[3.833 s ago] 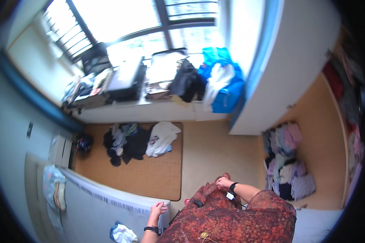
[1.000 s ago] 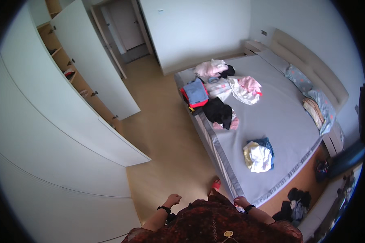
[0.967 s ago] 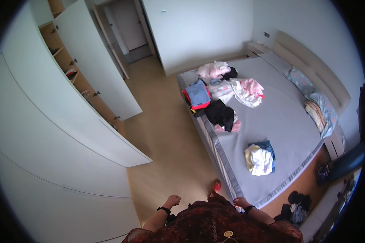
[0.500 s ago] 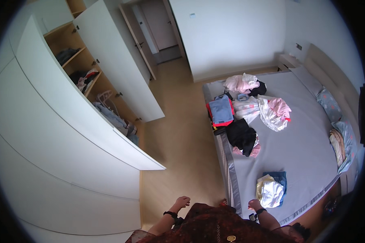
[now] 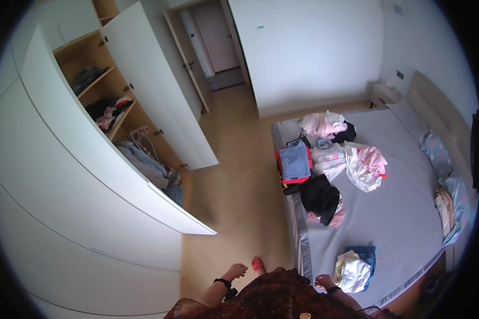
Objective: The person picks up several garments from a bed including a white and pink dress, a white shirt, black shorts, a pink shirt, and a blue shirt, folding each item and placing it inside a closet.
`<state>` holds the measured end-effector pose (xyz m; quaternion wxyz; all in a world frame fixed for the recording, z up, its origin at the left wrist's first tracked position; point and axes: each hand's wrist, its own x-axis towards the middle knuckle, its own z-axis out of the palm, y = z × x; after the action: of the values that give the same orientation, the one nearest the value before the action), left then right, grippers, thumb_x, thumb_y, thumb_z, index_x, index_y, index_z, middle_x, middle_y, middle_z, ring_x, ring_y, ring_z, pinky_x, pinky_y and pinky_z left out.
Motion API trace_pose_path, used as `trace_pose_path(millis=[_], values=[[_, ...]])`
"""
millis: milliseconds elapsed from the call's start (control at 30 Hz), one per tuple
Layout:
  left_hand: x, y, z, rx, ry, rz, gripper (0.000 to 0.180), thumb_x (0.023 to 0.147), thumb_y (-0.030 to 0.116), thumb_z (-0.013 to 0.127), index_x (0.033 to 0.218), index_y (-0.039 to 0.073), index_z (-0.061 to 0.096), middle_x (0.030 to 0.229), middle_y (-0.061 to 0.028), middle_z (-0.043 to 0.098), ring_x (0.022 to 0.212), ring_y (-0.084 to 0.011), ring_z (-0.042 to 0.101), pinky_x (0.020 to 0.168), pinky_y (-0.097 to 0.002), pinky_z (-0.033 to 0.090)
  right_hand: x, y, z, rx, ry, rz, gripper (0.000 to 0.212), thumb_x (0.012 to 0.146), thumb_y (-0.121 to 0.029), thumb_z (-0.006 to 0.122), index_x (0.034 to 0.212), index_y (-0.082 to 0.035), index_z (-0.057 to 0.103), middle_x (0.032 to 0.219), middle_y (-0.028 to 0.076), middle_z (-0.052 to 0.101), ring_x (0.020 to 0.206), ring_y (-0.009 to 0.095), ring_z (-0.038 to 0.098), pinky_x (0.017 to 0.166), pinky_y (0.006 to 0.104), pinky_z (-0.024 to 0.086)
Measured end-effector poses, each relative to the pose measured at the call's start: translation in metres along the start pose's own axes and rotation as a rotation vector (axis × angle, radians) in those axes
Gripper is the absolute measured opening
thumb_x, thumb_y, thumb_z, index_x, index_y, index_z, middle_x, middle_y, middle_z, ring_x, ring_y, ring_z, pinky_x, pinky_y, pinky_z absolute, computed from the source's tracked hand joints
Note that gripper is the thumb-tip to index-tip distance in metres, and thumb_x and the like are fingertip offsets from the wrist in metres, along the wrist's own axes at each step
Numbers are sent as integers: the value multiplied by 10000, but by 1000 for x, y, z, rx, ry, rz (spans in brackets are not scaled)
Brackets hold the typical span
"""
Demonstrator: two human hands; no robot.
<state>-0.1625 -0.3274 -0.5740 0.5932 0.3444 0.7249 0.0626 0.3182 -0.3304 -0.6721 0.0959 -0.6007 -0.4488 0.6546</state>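
My left hand (image 5: pixel 238 270) hangs over the floor beside my dark red patterned clothing, its fingers loosely curled but not closed, with nothing in it. Low at the bed's near left edge is my right hand (image 5: pixel 323 281), also empty and half relaxed. Closest to it on the bed lies a small stack of folded clothes (image 5: pixel 353 273), pale yellow and shiny white over blue denim. Farther up the bed are a crumpled black garment (image 5: pixel 320 195), a folded blue garment (image 5: pixel 295 162) on a red one, and white and pink frilly clothes (image 5: pixel 366 165). Neither hand touches any clothing.
At left stands a white wardrobe with an open door (image 5: pixel 154 85), and clothes (image 5: pixel 141 162) on its shelves. The grey bed (image 5: pixel 394 212) fills the right side, with pillows (image 5: pixel 435 144) by the headboard. A room door (image 5: pixel 188 61) stands ajar beyond the tan floor (image 5: pixel 237 175).
The bed and clothes sit lower in the picture. A foot in a red slipper now shows ahead of my clothing. My right hand has swung slightly left and down; both hands stay empty.
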Motion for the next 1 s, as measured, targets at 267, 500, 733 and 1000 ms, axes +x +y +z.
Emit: trace_pose_path(millis=[267,500,733,1000], values=[[0,63,-9,-71,65,101,339,815,330,563,1003,57,637,828,-63,669,641,-143,656,530,-274,520,21,-9,-4,-1055,48,-447,194,789,-215,529,728,-107,678,720,89,675,655,226,666,634,365,537],[4,32,6,-17,3,-10,325,817,320,558,1007,67,635,834,-55,670,643,-141,658,530,-276,523,32,24,-27,-1166,102,-540,173,753,-265,563,716,-124,658,779,43,665,741,229,658,623,360,523],[3,31,23,26,-16,-6,337,823,320,549,1018,59,636,841,-57,672,645,-140,657,530,-277,522,27,56,-42,-661,31,-229,177,773,-215,554,780,-91,680,778,68,673,731,221,664,651,349,537],[4,49,34,-5,-64,57,325,833,315,580,1046,73,613,834,-41,653,636,-129,638,509,-252,490,23,51,-39,-1095,99,-527,164,744,-263,593,708,-119,661,750,72,658,729,262,652,638,398,516]])
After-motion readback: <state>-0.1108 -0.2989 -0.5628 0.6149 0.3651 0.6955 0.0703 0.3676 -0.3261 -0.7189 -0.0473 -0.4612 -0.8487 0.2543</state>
